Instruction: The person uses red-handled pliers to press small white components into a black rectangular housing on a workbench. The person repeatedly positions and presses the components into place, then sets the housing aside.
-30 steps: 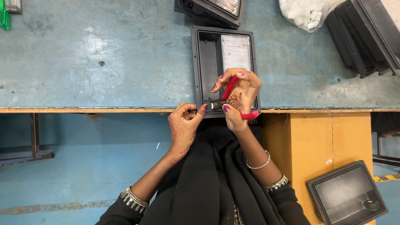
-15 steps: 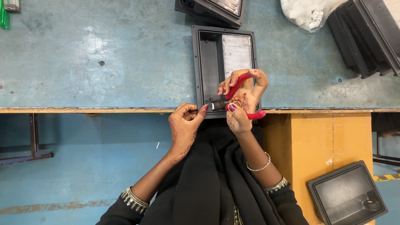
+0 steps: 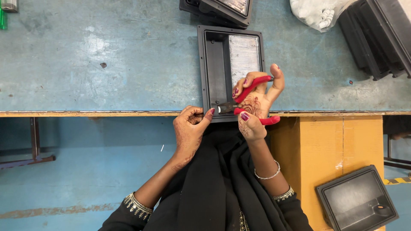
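red-handled pliers (image 3: 246,98) gripped in right hand (image 3: 254,107), nose at black tray's (image 3: 214,64) near edge, touching left hand's (image 3: 190,128) curled fingers (image 3: 208,114).

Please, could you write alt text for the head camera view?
A right hand holds red-handled pliers at the near edge of a black plastic tray on a blue workbench, while the left hand steadies that edge.

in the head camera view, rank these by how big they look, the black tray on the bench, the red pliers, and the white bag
1. black tray
2. white bag, partly cut off by the frame, so unsure
3. red pliers in the right hand
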